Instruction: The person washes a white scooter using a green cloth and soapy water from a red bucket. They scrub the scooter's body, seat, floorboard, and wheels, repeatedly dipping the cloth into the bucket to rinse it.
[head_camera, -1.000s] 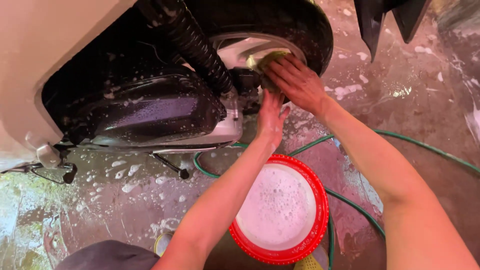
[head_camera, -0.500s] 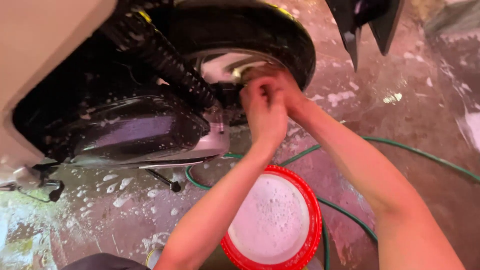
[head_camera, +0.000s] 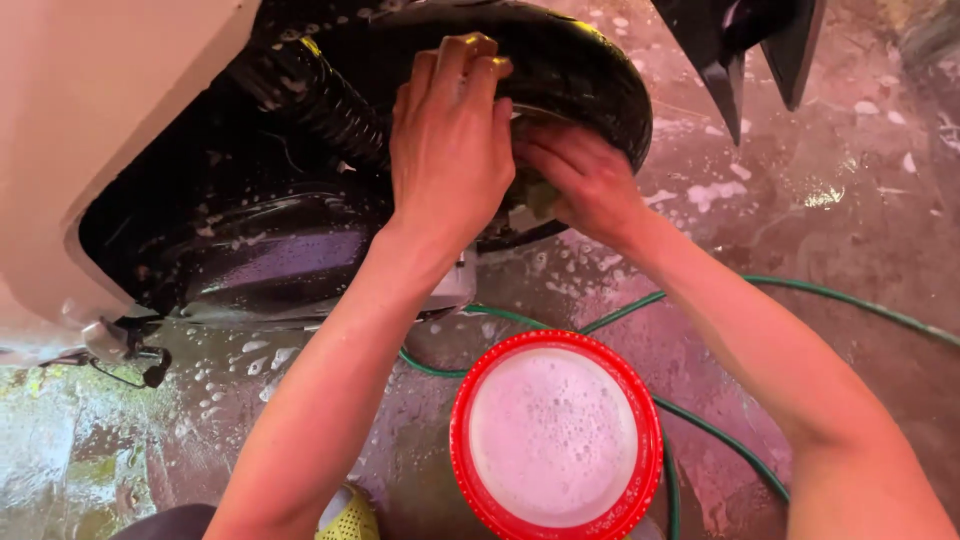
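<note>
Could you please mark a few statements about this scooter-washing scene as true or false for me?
1. The left hand rests on the black rear tyre. True.
2. The red bucket holds clear, foam-free water. False: its surface is covered in white suds.
3. The right hand presses a sponge against the wheel. True.
4. The green hose lies coiled inside the bucket. False: it runs over the wet floor beside and behind it.

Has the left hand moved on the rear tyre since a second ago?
Yes. The left hand has gone up from beside the wheel hub onto the top of the rear tyre.
</note>
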